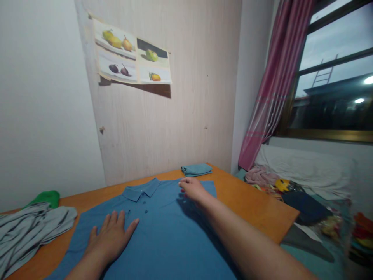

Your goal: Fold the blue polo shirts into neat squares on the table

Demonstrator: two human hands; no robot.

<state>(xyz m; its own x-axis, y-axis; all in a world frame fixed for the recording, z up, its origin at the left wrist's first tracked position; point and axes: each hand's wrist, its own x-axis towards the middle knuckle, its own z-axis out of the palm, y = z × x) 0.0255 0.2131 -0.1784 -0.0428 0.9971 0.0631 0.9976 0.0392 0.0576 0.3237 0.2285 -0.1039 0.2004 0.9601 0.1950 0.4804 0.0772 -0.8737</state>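
Observation:
A blue polo shirt [163, 233] lies spread out face up on the orange-brown table, its collar pointing toward the wall and its buttoned placket showing. My left hand [112, 233] rests flat on the shirt's left chest, fingers spread, holding nothing. Above the right shoulder area, my right hand [190, 187] hovers with its fingers loosely bent and somewhat apart, casting a shadow on the cloth. No fabric shows between those fingers. The lower part of the shirt runs out of view.
A folded blue-green cloth [197, 169] sits at the table's [250, 202] back edge. On the left lie a crumpled grey striped garment [35, 229] and a green item [48, 198]. Piled clothes, including a dark blue one [305, 206], lie to the right beyond the table edge.

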